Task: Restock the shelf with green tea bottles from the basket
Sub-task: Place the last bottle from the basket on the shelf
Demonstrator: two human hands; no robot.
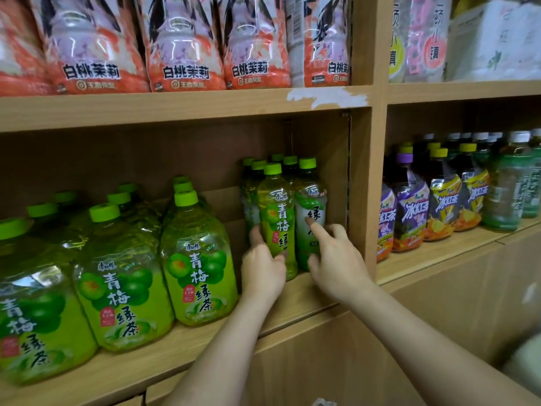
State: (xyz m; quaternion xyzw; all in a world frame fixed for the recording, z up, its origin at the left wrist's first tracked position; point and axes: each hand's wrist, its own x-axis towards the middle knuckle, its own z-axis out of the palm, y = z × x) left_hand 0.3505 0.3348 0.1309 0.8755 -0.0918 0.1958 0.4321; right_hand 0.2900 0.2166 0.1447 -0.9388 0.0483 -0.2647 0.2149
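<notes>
Several small green tea bottles with green caps stand at the right end of the middle shelf. The front one, a plum green tea bottle, is upright at the shelf's edge, and my left hand is wrapped around its lower part. Beside it stands a green tea bottle with a white label. My right hand is spread open, its forefinger touching that bottle's label. The basket is not in view.
Large plum green tea jugs fill the shelf to the left of my hands. A wooden upright closes the bay on the right. Iced tea bottles stand in the bay beyond it. Pink bottle packs sit on the shelf above.
</notes>
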